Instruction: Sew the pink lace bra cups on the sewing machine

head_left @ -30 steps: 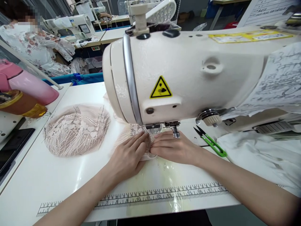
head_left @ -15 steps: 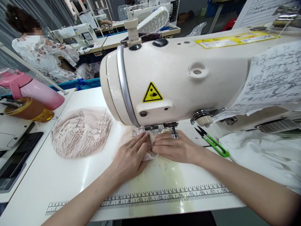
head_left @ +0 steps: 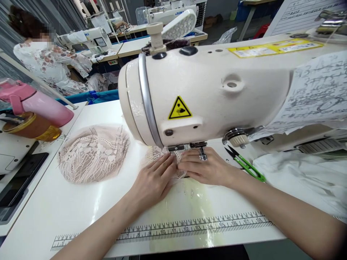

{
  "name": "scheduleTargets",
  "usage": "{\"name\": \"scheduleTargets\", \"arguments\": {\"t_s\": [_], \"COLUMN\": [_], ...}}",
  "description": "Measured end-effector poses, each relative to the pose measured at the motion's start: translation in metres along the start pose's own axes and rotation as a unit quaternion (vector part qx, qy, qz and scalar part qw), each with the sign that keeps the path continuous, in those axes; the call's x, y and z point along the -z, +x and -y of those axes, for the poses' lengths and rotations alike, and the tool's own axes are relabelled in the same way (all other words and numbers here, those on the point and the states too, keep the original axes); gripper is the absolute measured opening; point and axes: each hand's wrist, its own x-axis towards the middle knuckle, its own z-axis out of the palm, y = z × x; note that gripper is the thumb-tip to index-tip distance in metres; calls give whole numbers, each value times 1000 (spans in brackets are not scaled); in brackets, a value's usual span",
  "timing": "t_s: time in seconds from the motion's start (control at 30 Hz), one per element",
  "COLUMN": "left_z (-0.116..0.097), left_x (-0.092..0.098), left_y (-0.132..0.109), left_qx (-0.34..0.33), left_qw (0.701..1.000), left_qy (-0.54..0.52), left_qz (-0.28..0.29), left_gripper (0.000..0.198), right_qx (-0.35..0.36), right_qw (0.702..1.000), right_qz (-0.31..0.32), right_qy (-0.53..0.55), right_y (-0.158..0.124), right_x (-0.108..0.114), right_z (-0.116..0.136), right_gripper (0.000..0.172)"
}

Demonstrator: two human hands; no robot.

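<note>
Under the sewing machine head (head_left: 206,97), a pale pink lace piece (head_left: 155,153) lies on the white table. My left hand (head_left: 155,177) presses on it from the left, fingers close together and fingertips beneath the needle area. From the right, my right hand (head_left: 204,168) grips the lace's right edge, its fingers together and partly behind the presser parts. The fingertips of both hands nearly meet. The machine hides the needle and the far part of the lace. A second pink lace piece (head_left: 93,153) lies flat to the left.
Green-handled snips (head_left: 248,166) and white cloth (head_left: 303,177) lie at the right. A printed ruler (head_left: 162,231) runs along the front edge. A pink bottle (head_left: 46,103), an amber cup (head_left: 32,126) and a dark phone (head_left: 23,178) are at the left. Another person sits behind.
Both hands have shifted very slightly with the lace, and less of its near edge shows between them. The machine appears slightly further right in the view.
</note>
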Motion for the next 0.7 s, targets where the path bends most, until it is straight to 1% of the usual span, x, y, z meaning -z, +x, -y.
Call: {"name": "scheduleTargets", "arguments": {"t_s": [0.07,0.13,0.23,0.3,0.47,0.7], "left_z": [1,2,4,5,5,6], "left_x": [1,3,5,5,5,3], "left_y": [-1,-1,-3,-4,-5,-3], "left_qx": [-8,-12,5,19,46,72], "left_qw": [1000,1000,999,999,998,996], "left_qy": [-9,-19,-19,-18,-12,0], "left_qz": [-9,-21,-37,-45,-49,-52], "left_gripper": [31,24,13,10,8,18], "right_qx": [2,4,13,19,7,-3], "right_qw": [1000,1000,1000,1000,1000,1000], "right_qz": [-1,-6,-19,-18,0,4], "right_qy": [-5,-9,-11,-7,-3,-7], "right_y": [-1,-2,-3,-3,2,4], "right_x": [-3,-8,-17,-22,-23,-27], "right_z": [2,5,12,15,18,17], "right_gripper": [18,18,20,21,23,23]}}
